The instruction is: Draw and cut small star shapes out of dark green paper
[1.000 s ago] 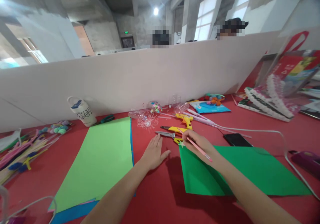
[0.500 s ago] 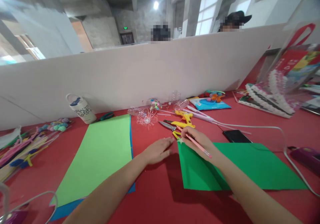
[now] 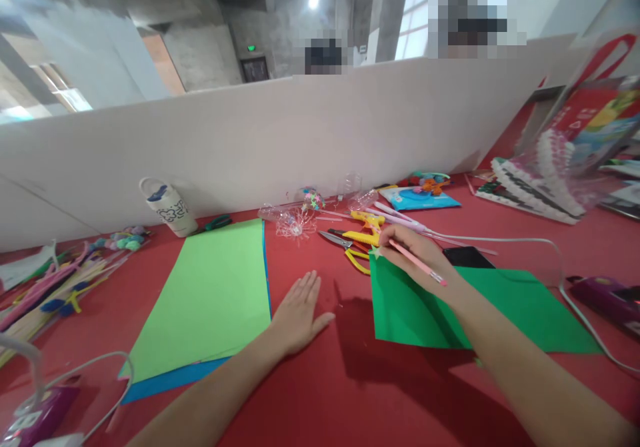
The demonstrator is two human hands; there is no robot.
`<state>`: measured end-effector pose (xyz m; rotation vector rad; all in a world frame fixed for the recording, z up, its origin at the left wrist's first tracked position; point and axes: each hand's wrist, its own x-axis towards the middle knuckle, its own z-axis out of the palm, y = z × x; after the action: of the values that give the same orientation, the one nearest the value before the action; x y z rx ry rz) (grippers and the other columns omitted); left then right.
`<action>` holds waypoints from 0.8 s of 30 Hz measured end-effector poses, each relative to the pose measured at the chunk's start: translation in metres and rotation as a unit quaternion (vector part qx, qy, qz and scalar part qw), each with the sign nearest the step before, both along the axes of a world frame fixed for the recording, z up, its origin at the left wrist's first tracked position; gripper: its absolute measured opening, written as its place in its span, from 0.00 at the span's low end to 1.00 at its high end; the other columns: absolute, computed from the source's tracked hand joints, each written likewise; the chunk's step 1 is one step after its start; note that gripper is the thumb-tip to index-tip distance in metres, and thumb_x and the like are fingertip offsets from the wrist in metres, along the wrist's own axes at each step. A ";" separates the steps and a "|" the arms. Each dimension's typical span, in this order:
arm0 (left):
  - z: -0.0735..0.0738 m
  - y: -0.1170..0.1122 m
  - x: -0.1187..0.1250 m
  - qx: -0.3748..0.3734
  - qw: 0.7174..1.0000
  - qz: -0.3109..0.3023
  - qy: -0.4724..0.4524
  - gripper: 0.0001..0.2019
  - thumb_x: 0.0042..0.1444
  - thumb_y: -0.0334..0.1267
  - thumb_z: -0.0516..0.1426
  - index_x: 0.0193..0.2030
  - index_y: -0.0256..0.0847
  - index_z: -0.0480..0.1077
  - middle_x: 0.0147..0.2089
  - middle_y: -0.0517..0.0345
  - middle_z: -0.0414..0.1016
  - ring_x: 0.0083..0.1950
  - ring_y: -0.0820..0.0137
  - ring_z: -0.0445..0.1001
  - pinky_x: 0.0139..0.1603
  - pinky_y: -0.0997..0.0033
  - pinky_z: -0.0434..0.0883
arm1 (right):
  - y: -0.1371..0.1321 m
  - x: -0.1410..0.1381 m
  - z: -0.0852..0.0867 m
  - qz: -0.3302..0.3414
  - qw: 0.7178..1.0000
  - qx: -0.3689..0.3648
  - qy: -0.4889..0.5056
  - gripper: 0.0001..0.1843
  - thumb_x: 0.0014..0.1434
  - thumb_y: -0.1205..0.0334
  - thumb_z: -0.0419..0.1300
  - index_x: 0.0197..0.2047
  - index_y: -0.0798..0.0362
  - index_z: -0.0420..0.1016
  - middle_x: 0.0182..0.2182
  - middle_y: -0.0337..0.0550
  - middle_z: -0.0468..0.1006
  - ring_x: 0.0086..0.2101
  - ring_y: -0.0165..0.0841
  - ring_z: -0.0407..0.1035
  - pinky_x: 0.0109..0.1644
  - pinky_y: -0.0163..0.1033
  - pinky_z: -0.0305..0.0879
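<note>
My left hand [image 3: 297, 314] lies flat on the red table with its fingers stretched out and nothing in it. It rests just right of a light green sheet of paper [image 3: 215, 294], which lies over a blue sheet [image 3: 175, 379]. My right hand [image 3: 413, 250] is closed on a pink pencil [image 3: 417, 262], its eraser end toward me. The same hand pinches the upper left corner of a dark green sheet of paper [image 3: 530, 310], whose left part is raised and casts a shadow. A small pale green star [image 3: 376, 252] shows at the fingertips.
Scissors [image 3: 357, 260], a yellow cutter [image 3: 361, 237] and a yellow glue gun [image 3: 369, 220] lie beyond my right hand. A phone [image 3: 467, 257] and white cord [image 3: 500, 239] are to the right. A tumbler [image 3: 175, 214] stands by the white partition [image 3: 250, 147]; pipe cleaners [image 3: 45, 294] lie left.
My right hand has moved right and away from me, lifting the dark green sheet's left side higher. My left hand has shifted from near that sheet's corner to flat on the table, nearer me.
</note>
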<state>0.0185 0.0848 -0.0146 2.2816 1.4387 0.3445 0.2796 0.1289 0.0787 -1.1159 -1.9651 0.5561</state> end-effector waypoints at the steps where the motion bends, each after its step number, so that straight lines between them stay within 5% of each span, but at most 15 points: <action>1: 0.000 -0.005 0.014 0.005 1.000 -0.011 0.000 0.39 0.60 0.57 0.45 0.68 0.26 0.47 0.71 0.34 0.41 0.72 0.55 0.39 0.70 0.48 0.42 | -0.001 0.001 0.004 -0.002 1.000 0.010 -0.003 0.02 0.55 0.62 0.54 0.33 0.49 0.64 0.28 0.38 0.69 0.28 0.34 0.67 0.32 0.37 0.64; 4: 0.005 -0.027 0.068 0.010 0.998 -0.058 -0.011 0.40 0.60 0.56 0.47 0.67 0.22 0.48 0.71 0.32 0.43 0.72 0.52 0.40 0.70 0.48 0.42 | -0.004 0.006 0.017 -0.010 0.999 0.039 -0.016 0.02 0.54 0.62 0.55 0.33 0.49 0.65 0.28 0.38 0.69 0.29 0.34 0.66 0.33 0.38 0.63; 6: 0.013 -0.049 0.111 0.007 0.993 -0.113 -0.033 0.37 0.60 0.56 0.47 0.68 0.29 0.50 0.70 0.39 0.50 0.71 0.54 0.47 0.69 0.52 0.49 | -0.006 0.012 0.029 -0.021 0.998 0.056 -0.028 0.02 0.54 0.62 0.55 0.33 0.49 0.65 0.27 0.38 0.68 0.28 0.34 0.65 0.32 0.38 0.62; 8: 0.020 -0.068 0.151 -0.012 0.966 -0.248 -0.072 0.29 0.61 0.56 0.47 0.64 0.45 0.59 0.64 0.61 0.65 0.64 0.70 0.63 0.62 0.74 0.61 | -0.009 0.018 0.045 -0.035 0.996 0.078 -0.037 0.01 0.53 0.62 0.56 0.31 0.49 0.66 0.28 0.39 0.69 0.29 0.34 0.65 0.34 0.40 0.62; 9: 0.023 -0.074 0.166 -0.032 0.922 -0.370 -0.108 0.23 0.64 0.49 0.47 0.60 0.41 0.65 0.60 0.61 0.70 0.61 0.74 0.67 0.61 0.78 0.62 | -0.011 0.022 0.053 -0.042 0.995 0.087 -0.040 0.01 0.53 0.63 0.56 0.32 0.49 0.66 0.29 0.40 0.70 0.30 0.34 0.66 0.35 0.40 0.61; 10: 0.025 -0.076 0.175 -0.034 0.898 -0.420 -0.126 0.17 0.64 0.43 0.50 0.54 0.41 0.71 0.58 0.64 0.72 0.61 0.74 0.67 0.62 0.78 0.60 | -0.014 0.025 0.062 -0.049 0.993 0.095 -0.044 0.01 0.53 0.63 0.56 0.31 0.49 0.66 0.30 0.41 0.71 0.31 0.35 0.67 0.36 0.41 0.61; 12: 0.029 -0.066 0.172 -0.021 0.939 -0.315 -0.134 0.12 0.62 0.36 0.52 0.47 0.44 0.75 0.56 0.63 0.74 0.60 0.71 0.68 0.61 0.75 0.62 | -0.021 0.031 0.077 -0.060 0.991 0.107 -0.052 0.01 0.54 0.64 0.56 0.31 0.49 0.67 0.31 0.41 0.73 0.34 0.36 0.68 0.38 0.42 0.61; 13: 0.031 -0.055 0.160 -0.009 0.958 -0.251 -0.137 0.16 0.64 0.33 0.47 0.52 0.41 0.72 0.59 0.56 0.71 0.61 0.68 0.67 0.62 0.68 0.62 | -0.025 0.034 0.083 -0.064 0.990 0.111 -0.058 0.01 0.54 0.64 0.56 0.32 0.49 0.67 0.31 0.42 0.73 0.35 0.36 0.69 0.38 0.42 0.61; 17: 0.034 -0.006 0.092 0.019 0.989 -0.053 -0.137 0.18 0.61 0.41 0.55 0.56 0.40 0.65 0.59 0.48 0.67 0.54 0.60 0.70 0.53 0.50 0.69 | -0.038 0.032 0.085 -0.071 0.987 0.121 -0.075 0.01 0.53 0.64 0.57 0.32 0.50 0.67 0.31 0.42 0.73 0.32 0.36 0.68 0.36 0.41 0.61; 20: 0.035 -0.007 0.081 -0.001 0.989 -0.061 -0.138 0.17 0.60 0.41 0.55 0.55 0.39 0.66 0.55 0.49 0.69 0.50 0.62 0.72 0.48 0.54 0.72 | -0.040 0.021 0.073 -0.059 0.987 0.124 -0.084 0.01 0.53 0.64 0.55 0.32 0.50 0.65 0.28 0.40 0.71 0.29 0.34 0.66 0.34 0.39 0.61; 24: 0.028 -0.046 0.128 -0.065 0.964 -0.211 -0.147 0.15 0.60 0.43 0.55 0.51 0.40 0.69 0.52 0.50 0.71 0.47 0.64 0.73 0.46 0.57 0.73 | -0.035 0.010 0.066 -0.051 0.986 0.126 -0.094 0.01 0.53 0.65 0.55 0.31 0.49 0.65 0.25 0.38 0.68 0.27 0.33 0.64 0.31 0.37 0.59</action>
<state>0.1465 0.0386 0.0135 2.2413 0.7815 0.4181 0.2894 0.0936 0.1442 -1.1320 -2.0577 0.1445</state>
